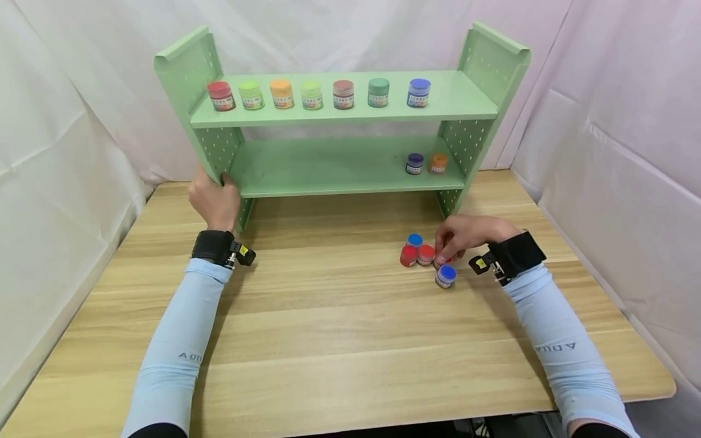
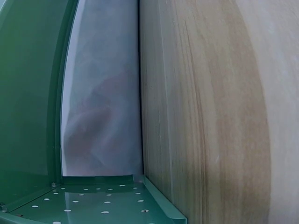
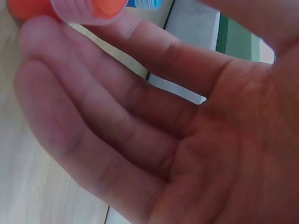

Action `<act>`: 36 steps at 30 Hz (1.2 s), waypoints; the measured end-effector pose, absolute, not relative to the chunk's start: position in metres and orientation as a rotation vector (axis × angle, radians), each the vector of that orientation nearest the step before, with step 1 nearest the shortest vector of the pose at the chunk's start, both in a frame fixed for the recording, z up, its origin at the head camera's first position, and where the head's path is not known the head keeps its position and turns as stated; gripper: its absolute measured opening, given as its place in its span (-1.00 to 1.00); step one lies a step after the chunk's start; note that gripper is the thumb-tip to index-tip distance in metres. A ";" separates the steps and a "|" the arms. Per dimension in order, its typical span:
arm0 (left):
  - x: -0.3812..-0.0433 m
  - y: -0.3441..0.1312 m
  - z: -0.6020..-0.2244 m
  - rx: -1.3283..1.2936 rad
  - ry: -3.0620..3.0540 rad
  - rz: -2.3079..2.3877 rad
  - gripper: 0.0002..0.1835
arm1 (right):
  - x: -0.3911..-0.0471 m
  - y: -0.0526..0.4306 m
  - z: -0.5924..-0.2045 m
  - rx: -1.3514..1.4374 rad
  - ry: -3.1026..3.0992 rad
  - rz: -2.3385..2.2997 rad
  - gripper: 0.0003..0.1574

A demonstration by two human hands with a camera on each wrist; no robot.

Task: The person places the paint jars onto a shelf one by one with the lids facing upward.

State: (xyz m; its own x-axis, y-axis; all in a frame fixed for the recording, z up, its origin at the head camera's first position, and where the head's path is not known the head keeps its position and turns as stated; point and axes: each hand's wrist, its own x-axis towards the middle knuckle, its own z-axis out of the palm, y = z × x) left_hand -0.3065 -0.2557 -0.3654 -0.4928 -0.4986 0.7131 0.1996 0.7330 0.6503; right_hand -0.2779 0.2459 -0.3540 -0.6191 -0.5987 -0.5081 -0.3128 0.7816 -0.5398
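Observation:
At the left end of the green shelf unit (image 1: 350, 182), my left hand (image 1: 215, 202) grips the side panel's edge, its fingers partly hidden behind. The left wrist view shows the perforated green panel (image 2: 88, 203) but not the hand. My right hand (image 1: 465, 234) pinches a small red jar (image 1: 438, 263) at the table, mostly covered by the fingers. Its clear rim and orange-red colour show in the right wrist view, by the fingertips (image 3: 39, 39). Close around it stand two red-lidded jars (image 1: 425, 255), a light-blue-lidded jar (image 1: 414, 239) and a dark-blue-lidded jar (image 1: 446, 276).
Several coloured jars, among them a green one (image 1: 378, 92), line the upper board. A purple jar (image 1: 414, 163) and an orange jar (image 1: 438, 163) sit at the right of the lower board. The wooden table (image 1: 328, 340) has white curtains (image 1: 619, 152) behind and beside it.

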 end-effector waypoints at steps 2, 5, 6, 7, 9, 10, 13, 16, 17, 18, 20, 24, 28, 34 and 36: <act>-0.307 -0.255 -0.363 0.233 -1.915 -0.857 -0.56 | -0.278 0.248 -0.352 -0.690 2.282 -0.534 -0.74; -0.307 -0.255 -0.362 0.241 -1.919 -0.857 -0.57 | -0.280 0.250 -0.349 -0.703 2.306 -0.525 -0.75; -0.307 -0.255 -0.361 0.243 -1.920 -0.858 -0.58 | -0.280 0.251 -0.348 -0.704 2.317 -0.522 -0.73; -0.307 -0.255 -0.361 0.243 -1.919 -0.859 -0.59 | -0.281 0.252 -0.348 -0.705 2.333 -0.518 -0.71; -0.307 -0.256 -0.361 0.242 -1.918 -0.854 -0.60 | -0.282 0.253 -0.348 -0.711 2.365 -0.513 -0.64; -0.307 -0.256 -0.361 0.242 -1.917 -0.854 -0.60 | -0.282 0.253 -0.348 -0.723 2.382 -0.512 -0.61; -0.307 -0.255 -0.361 0.245 -1.918 -0.852 -0.61 | -0.284 0.254 -0.349 -0.746 2.444 -0.502 -0.55; -0.307 -0.255 -0.362 0.254 -1.920 -0.858 -0.61 | -0.286 0.255 -0.351 -0.772 2.494 -0.482 -0.59; -0.307 -0.255 -0.362 0.255 -1.923 -0.856 -0.61 | -0.287 0.256 -0.353 -0.775 2.508 -0.481 -0.60; -0.307 -0.255 -0.362 0.257 -1.925 -0.854 -0.62 | -0.288 0.257 -0.354 -0.783 2.522 -0.481 -0.61; -0.307 -0.254 -0.362 0.257 -1.926 -0.848 -0.62 | -0.290 0.258 -0.358 -0.791 2.549 -0.491 -0.63; -0.307 -0.254 -0.363 0.256 -1.927 -0.849 -0.62 | -0.296 0.261 -0.365 -0.811 2.611 -0.519 -0.64; -0.307 -0.254 -0.363 0.255 -1.928 -0.852 -0.61 | -0.300 0.262 -0.368 -0.828 2.660 -0.540 -0.63; -0.307 -0.255 -0.364 0.258 -1.931 -0.850 -0.64 | -0.301 0.263 -0.370 -0.813 2.688 -0.571 -0.53; -0.307 -0.255 -0.364 0.258 -1.931 -0.848 -0.66 | -0.302 0.263 -0.371 -0.801 2.690 -0.596 -0.46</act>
State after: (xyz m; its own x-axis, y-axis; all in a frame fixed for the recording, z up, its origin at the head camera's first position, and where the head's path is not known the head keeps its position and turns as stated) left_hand -0.3068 -0.2545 -0.3644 -0.5038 -0.5079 0.6987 0.1710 0.7342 0.6570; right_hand -0.3018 0.2631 -0.3709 -0.8102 -0.5696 -0.1383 -0.4578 0.7623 -0.4575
